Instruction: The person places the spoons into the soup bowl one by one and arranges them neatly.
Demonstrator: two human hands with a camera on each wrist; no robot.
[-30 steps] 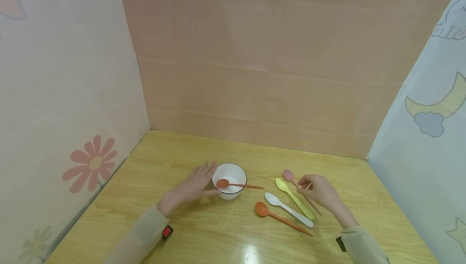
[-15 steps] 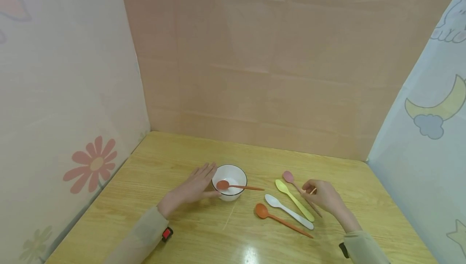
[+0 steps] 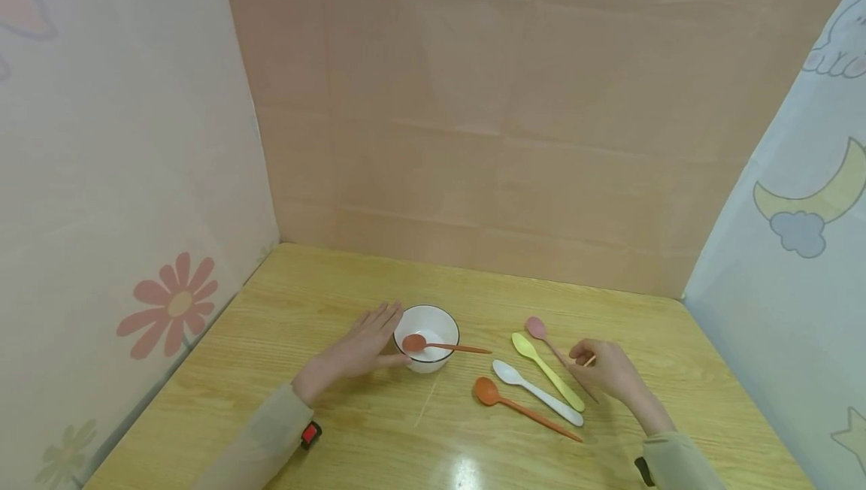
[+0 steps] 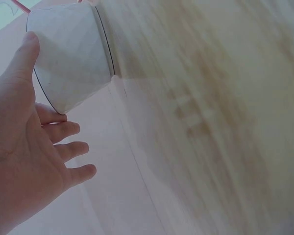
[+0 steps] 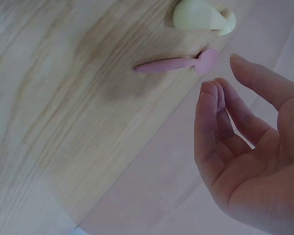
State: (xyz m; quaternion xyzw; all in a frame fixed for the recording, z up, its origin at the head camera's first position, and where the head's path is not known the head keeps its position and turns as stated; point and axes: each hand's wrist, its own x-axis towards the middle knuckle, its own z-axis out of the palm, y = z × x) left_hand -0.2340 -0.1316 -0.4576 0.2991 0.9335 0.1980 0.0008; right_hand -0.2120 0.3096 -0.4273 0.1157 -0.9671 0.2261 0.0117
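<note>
In the head view, my left hand [image 3: 355, 343] rests beside the white bowl [image 3: 421, 365], its thumb and a fingertip touching the dark rim and its fingers fairly straight. An orange-red spoon [image 3: 414, 343] lies in the bowl, handle over the right rim. My right hand [image 3: 607, 373] hovers by the handle of a pink spoon [image 3: 536, 327] lying on the table. The right wrist view shows that hand [image 5: 245, 156] with fingers loosely bent, thumb apart from them, and nothing between. Nearest the pink spoon is a yellow spoon [image 3: 556, 381].
A white spoon [image 3: 541, 394] and an orange spoon [image 3: 524, 409] lie slanted on the wooden table [image 3: 365, 430], to the right of the bowl. A pinkish-tan backdrop [image 3: 473, 137] rises behind the table, with patterned cloth walls at the left and right.
My right hand has shifted right and nearer to me along the pink spoon's handle. The spoons, the bowl and my left hand stay where they were.
</note>
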